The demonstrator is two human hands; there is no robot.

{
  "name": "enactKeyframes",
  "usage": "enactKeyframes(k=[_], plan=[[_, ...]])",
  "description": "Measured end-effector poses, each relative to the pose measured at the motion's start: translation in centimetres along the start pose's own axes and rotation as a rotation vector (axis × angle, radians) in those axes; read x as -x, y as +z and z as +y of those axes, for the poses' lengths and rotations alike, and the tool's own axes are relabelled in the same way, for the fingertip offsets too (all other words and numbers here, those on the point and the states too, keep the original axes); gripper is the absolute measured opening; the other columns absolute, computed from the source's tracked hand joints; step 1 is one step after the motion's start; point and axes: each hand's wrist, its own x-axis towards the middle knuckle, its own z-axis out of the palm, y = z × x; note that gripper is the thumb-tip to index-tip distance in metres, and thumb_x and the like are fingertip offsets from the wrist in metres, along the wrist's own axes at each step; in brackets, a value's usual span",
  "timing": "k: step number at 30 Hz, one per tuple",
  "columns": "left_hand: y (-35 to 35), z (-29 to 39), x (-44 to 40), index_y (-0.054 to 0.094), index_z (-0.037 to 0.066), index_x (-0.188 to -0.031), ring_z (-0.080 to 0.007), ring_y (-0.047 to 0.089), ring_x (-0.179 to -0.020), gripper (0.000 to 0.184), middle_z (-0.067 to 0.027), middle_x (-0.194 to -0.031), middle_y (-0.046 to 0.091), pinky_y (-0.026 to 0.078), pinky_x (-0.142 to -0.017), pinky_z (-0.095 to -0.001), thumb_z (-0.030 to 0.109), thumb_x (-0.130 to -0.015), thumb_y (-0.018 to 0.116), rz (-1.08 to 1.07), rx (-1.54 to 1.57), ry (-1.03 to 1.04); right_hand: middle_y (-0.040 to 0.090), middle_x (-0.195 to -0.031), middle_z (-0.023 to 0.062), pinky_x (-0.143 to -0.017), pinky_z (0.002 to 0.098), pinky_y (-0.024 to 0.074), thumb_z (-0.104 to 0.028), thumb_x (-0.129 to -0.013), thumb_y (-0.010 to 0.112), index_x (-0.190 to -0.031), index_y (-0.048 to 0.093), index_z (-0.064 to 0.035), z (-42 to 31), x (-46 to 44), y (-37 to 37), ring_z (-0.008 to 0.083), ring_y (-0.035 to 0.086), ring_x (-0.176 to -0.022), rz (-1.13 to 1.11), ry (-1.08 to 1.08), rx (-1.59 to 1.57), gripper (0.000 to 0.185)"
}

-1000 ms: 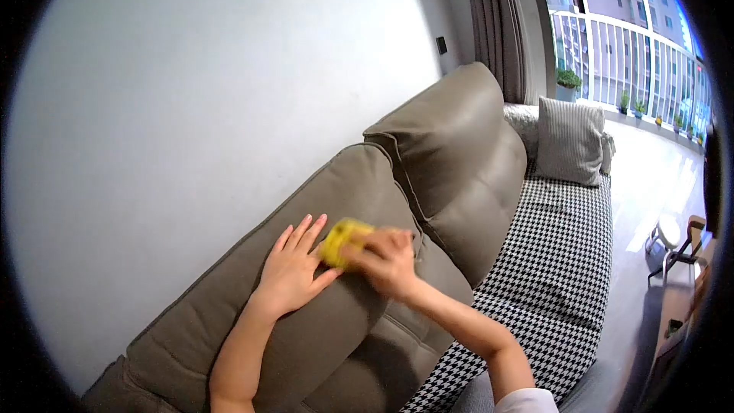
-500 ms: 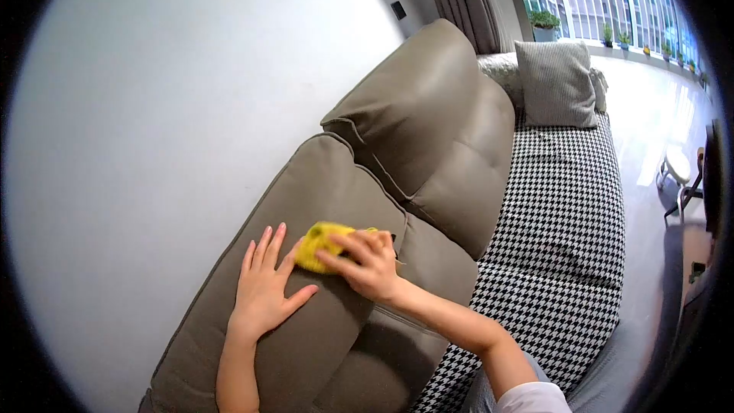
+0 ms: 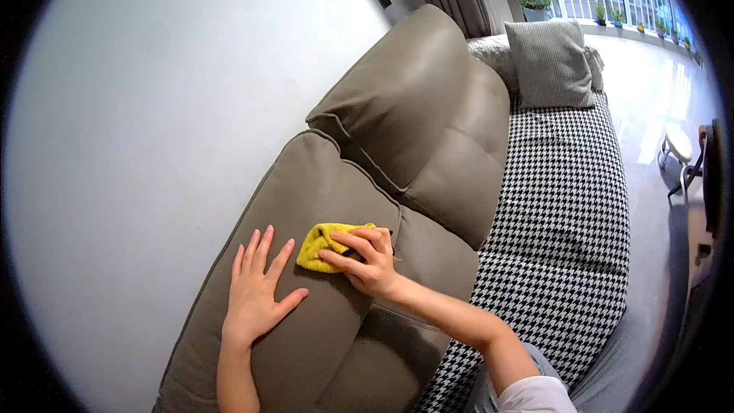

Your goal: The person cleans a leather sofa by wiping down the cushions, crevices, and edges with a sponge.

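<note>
Left hand point(image 3: 256, 302): flat, fingers spread on brown backrest point(image 3: 329, 183) | yellow cloth point(image 3: 315, 251): on same backrest, near left hand | right hand point(image 3: 371, 261): I see it gripping the cloth | grey pillow point(image 3: 549, 65): far end of checked seat cover point(image 3: 562, 206)

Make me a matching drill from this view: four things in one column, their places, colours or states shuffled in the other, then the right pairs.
Things
1. cloth
2. left hand
3. pillow
4. stool

Descriptions
A. grey and ribbed, at the far end of the checked seat
B. white-topped, standing on the floor
C. yellow, held in the right hand
D. fingers spread on the sofa back

Right pairs: 1-C, 2-D, 3-A, 4-B
</note>
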Motion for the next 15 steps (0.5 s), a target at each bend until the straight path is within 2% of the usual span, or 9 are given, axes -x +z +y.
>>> enactKeyframes(k=[1,4,7,11,15], plan=[[0.0,-0.1,0.1,0.038,0.020,-0.154,-0.0343,0.020,-0.151,0.081,-0.0140,-0.164,0.023,0.016,-0.122,-0.0541,0.052,-0.086,0.067,0.002,-0.007,0.003,0.062,-0.125,0.0030,-0.087,0.0388,0.0423,-0.012,-0.084,0.070,-0.123,0.070,-0.0271,0.8,0.3,0.4,0.0230,0.055,-0.105,0.046,-0.103,-0.037,0.042],[0.0,0.1,0.0,0.038,0.019,-0.154,-0.0345,0.020,-0.151,0.081,-0.0140,-0.164,0.023,0.016,-0.122,-0.0542,0.054,-0.087,0.066,-0.002,-0.007,-0.002,0.062,-0.124,0.0040,-0.086,0.0397,0.0434,-0.013,-0.087,0.069,-0.121,0.070,-0.0242,4.4,-1.1,0.4,0.0243,0.055,-0.105,0.021,0.074,0.061,0.036],[-0.1,0.2,0.0,0.038,0.019,-0.154,-0.0346,0.021,-0.151,0.081,-0.0139,-0.164,0.023,0.015,-0.122,-0.0540,0.055,-0.087,0.065,-0.005,-0.017,-0.006,0.062,-0.122,0.0050,-0.087,0.0409,0.0444,-0.008,-0.085,0.069,-0.123,0.068,-0.0227,8.5,-3.2,2.3,0.0272,0.055,-0.107,0.018,0.207,0.076,0.040],[-0.1,0.2,-0.3,0.039,0.020,-0.154,-0.0345,0.021,-0.151,0.080,-0.0135,-0.164,0.023,0.015,-0.122,-0.0539,0.055,-0.087,0.065,-0.002,-0.021,0.000,0.062,-0.118,0.0077,-0.089,0.0422,0.0477,-0.008,-0.089,0.066,-0.125,0.066,-0.0208,12.7,-6.5,5.1,0.0308,0.056,-0.106,-0.101,0.249,-0.033,0.038],[-0.2,0.2,-0.1,0.039,0.022,-0.154,-0.0342,0.020,-0.151,0.080,-0.0126,-0.164,0.022,0.016,-0.122,-0.0538,0.056,-0.086,0.066,-0.009,-0.023,-0.008,0.060,-0.117,0.0094,-0.092,0.0410,0.0489,-0.009,-0.090,0.066,-0.126,0.065,-0.0164,14.8,-4.7,5.2,0.0312,0.056,-0.106,-0.221,0.367,0.049,0.037]])
